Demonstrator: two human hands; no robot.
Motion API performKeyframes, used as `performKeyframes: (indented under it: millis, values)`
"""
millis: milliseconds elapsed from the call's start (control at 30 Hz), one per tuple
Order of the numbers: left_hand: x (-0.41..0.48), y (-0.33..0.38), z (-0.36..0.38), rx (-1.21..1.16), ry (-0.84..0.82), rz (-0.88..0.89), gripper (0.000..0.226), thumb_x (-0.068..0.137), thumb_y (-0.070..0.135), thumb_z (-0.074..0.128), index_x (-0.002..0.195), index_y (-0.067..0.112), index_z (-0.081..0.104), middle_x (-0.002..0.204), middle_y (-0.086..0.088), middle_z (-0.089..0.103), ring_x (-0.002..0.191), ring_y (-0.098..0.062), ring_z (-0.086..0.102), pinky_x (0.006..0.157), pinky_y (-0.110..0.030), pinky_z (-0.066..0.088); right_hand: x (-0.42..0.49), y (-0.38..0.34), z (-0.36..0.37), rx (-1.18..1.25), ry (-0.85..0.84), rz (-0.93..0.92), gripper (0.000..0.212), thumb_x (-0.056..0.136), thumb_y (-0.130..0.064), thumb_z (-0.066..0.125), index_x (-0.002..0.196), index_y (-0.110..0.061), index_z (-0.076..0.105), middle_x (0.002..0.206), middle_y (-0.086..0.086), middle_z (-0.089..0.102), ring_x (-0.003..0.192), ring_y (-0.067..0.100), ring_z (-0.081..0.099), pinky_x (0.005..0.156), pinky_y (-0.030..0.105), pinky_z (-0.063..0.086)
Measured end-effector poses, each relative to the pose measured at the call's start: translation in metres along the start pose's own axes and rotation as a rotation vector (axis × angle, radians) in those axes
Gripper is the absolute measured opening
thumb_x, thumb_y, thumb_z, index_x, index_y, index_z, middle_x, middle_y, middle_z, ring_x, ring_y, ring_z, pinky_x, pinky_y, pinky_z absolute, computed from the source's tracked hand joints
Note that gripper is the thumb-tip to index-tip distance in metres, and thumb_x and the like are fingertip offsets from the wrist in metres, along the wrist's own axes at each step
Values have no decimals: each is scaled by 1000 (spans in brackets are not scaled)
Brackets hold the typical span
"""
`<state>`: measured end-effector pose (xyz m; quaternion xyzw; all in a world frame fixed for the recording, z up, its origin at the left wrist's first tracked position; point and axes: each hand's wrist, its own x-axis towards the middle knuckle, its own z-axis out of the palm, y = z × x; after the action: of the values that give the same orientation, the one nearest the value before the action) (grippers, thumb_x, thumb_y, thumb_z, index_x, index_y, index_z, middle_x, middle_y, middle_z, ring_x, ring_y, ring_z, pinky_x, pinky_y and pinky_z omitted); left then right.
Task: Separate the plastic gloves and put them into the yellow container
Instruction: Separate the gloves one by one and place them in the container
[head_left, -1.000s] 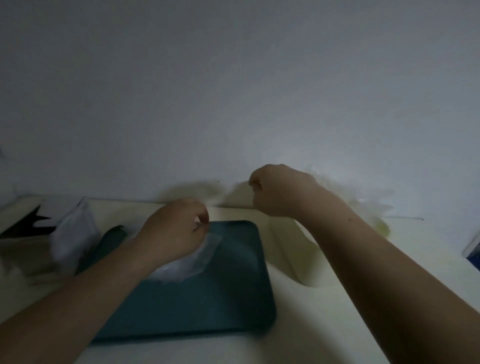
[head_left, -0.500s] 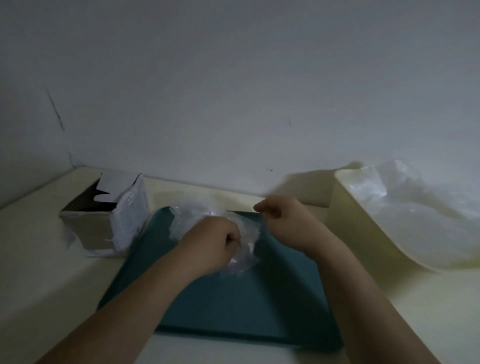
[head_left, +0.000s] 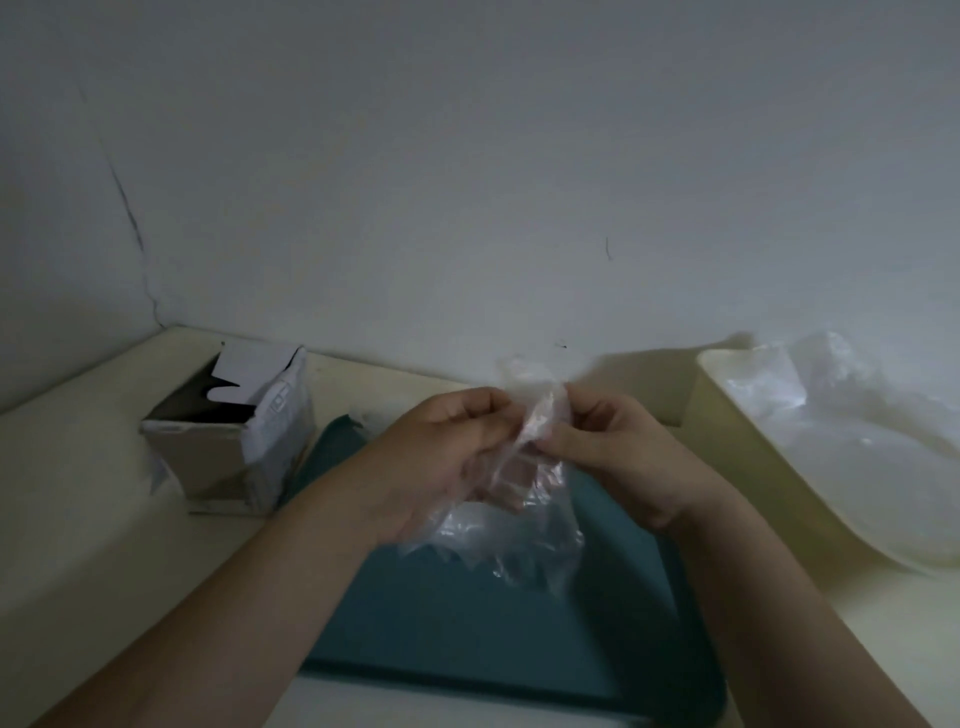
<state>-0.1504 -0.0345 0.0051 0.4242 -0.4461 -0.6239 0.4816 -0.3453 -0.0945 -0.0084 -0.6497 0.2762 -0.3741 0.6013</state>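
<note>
Since the previous frame both hands have risen from the dark teal rectangular tray (head_left: 467, 623), carrying the crumpled bundle of clear plastic gloves (head_left: 519, 535) with them. The bundle hangs above the far half of the tray, at the middle of the cream tabletop (head_left: 78, 519). The left hand (head_left: 436, 457) has its fingers curled, the film pinched between thumb and fingertips. The right hand (head_left: 623, 462) pinches the upper part of the same bundle between thumb and forefinger, its other fingers folded.

The pale yellow plastic container (head_left: 737, 452) stands along the right edge of the tabletop, beside the tray, holding loose clear gloves (head_left: 857, 441). An opened grey cardboard box (head_left: 213, 462) stands near the far left corner. Faint print on its white side panel is too blurred to read.
</note>
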Motion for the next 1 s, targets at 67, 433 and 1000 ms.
performKeyframes:
  millis: [67, 433, 1000]
  values:
    - [6, -7, -5, 129, 43, 40, 17, 103, 20, 65, 99, 11, 78, 97, -23, 72, 85, -37, 71, 63, -39, 64, 2, 3, 3, -25, 103, 15, 30, 82, -14, 80, 103, 7, 75, 105, 29, 74, 94, 34, 69, 94, 48, 54]
    - [26, -46, -50, 1383, 36, 171, 14, 88, 35, 73, 77, 29, 67, 84, 12, 64, 81, -10, 64, 70, -28, 49, -10, -13, -13, -60, 173, 123, 29, 86, -20, 79, 98, 7, 76, 88, 24, 71, 75, 29, 66, 71, 34, 56]
    - [1, 10, -32, -4, 102, 71, 19, 99, 6, 62, 104, 6, 80, 102, -13, 77, 83, -22, 72, 71, -31, 61, -11, -13, -10, -143, 6, -78, 48, 67, -54, 91, 93, -14, 85, 111, -3, 78, 115, 19, 65, 97, 32, 53]
